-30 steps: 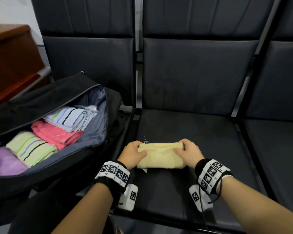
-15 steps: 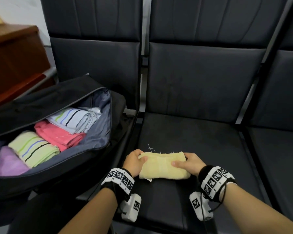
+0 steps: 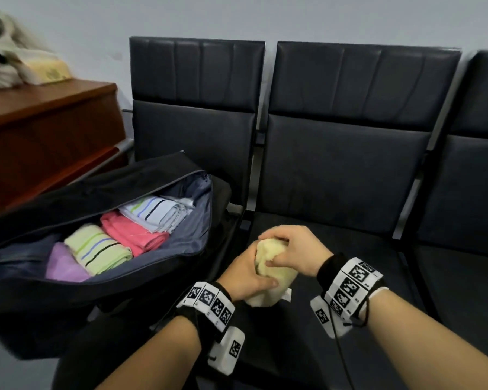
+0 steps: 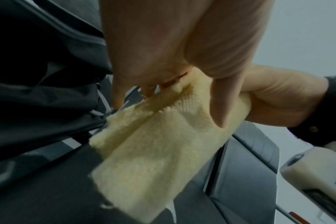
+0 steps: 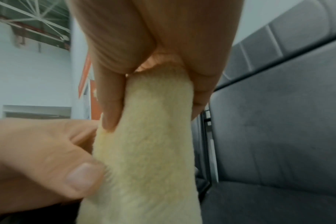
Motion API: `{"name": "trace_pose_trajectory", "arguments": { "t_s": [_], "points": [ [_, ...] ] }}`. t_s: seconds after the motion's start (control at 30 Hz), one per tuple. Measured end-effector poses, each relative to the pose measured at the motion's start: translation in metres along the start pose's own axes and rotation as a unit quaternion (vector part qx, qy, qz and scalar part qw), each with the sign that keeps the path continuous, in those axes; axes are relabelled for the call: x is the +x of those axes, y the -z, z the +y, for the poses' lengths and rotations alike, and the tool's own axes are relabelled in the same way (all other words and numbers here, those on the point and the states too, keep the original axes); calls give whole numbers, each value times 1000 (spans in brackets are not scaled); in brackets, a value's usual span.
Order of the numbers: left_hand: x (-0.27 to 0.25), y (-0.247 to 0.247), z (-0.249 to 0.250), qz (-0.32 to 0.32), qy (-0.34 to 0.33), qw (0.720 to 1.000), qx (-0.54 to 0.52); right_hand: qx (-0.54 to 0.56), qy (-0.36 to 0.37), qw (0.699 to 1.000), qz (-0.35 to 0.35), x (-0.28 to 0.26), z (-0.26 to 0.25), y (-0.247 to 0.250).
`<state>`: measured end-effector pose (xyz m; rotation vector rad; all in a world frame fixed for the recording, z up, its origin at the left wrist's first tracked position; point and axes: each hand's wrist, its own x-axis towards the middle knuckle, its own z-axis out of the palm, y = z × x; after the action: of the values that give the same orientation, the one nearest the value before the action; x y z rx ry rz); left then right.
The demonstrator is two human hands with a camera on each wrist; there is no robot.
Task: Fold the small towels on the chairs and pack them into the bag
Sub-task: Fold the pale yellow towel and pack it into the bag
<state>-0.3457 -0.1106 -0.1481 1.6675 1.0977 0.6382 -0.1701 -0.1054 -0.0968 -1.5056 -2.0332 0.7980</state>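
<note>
We are gripping the folded yellow towel [image 3: 276,270] with both hands, left hand [image 3: 244,273] low, right hand [image 3: 296,250] on top, beside the open bag [image 3: 102,190]

Open bag [image 3: 152,280] of folded towels [image 3: 135,235] left of the chair seat [image 3: 378,277]

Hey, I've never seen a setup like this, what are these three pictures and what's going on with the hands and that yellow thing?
No machine here: a person wears three cameras. The wide picture comes from the head; the two close-ups come from cameras strapped to the wrists, beside the black-and-white marker bands.

Both hands grip a folded yellow towel above a dark chair seat: the left hand lower down, the right hand at its top.

On the next chair sits an open black bag with folded towels already inside.
</note>
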Motion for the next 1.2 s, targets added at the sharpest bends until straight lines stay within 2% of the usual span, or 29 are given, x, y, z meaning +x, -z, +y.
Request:
{"name": "trace_pose_trajectory", "arguments": {
  "t_s": [0.2,0.3,0.37,0.43,0.53,0.67,0.77,0.87,0.97,1.07,1.13,1.2],
  "points": [
    [-28,55,15,19,-9,997,-80,27,36,999,19,22,-55,0],
    [-39,93,17,45,2,987,-155,125,38,989,74,51,-81,-17],
    [-45,119,12,95,21,974,-206,197,7,976,88,74,-95,-33],
    [-50,146,3,159,51,946,-276,238,-38,970,36,97,-107,-55],
    [-56,189,-19,242,112,884,-385,290,-101,947,-94,126,-122,-96],
    [-63,240,-61,315,219,797,-467,306,-115,923,-201,160,-138,-152],
    [-65,265,-85,337,270,749,-503,288,-108,923,-233,181,-150,-184],
    [-64,286,-99,315,286,720,-548,293,-102,929,-200,204,-161,-204],
    [-55,312,-107,304,272,712,-571,316,-62,936,-143,226,-170,-215],
    [-42,335,-109,320,250,722,-561,299,16,949,-96,245,-173,-222],
    [-35,341,-113,345,246,737,-526,270,27,958,-90,252,-168,-228],
    [-33,336,-118,344,274,762,-475,212,-3,972,-104,253,-157,-236]
  ]
}}
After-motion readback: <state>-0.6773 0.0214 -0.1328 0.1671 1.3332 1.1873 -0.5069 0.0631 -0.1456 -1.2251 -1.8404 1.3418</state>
